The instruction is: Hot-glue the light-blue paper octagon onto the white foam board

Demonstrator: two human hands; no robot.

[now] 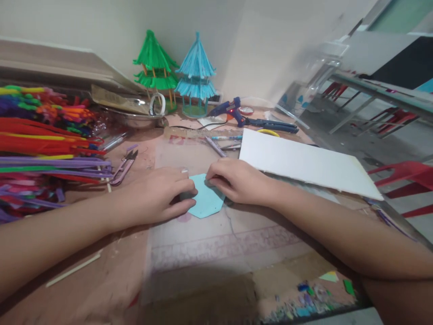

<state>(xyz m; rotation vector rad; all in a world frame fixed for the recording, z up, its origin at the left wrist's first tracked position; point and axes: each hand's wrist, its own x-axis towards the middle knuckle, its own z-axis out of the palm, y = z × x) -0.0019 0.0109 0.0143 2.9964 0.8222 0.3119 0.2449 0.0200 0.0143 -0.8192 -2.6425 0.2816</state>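
A light-blue many-sided piece [206, 201] lies flat between the two hands, small dark dots near its lower edge. The left hand [171, 194] is at its left side, fingers half curled, thumb and forefinger narrowly apart and touching the piece; whether they grip it, I cannot tell. The right hand [237, 180] is bent over the upper right edge, thumb and fingertips drawn close together at the piece; a firm hold there cannot be made out either.

Under both hands is a clear sheet [203, 243] with a patterned band. Just beyond the right hand lies a purple pen [215, 146]; to that hand's right, a white board [304, 164] rests at a slant. Near the left hand, on its outer side, are pink snips [122, 170], and farther left, bundles of coloured fuzzy stems [37, 142].

Well beyond the hands stand a green tiered model [155, 79] and a blue tiered model [196, 72], with a blue glue gun [225, 108] to the right, its light red. A pale stick [72, 270] lies nearer the body than the left hand; coloured scraps [311, 300] are strewn on the near side of the right forearm.
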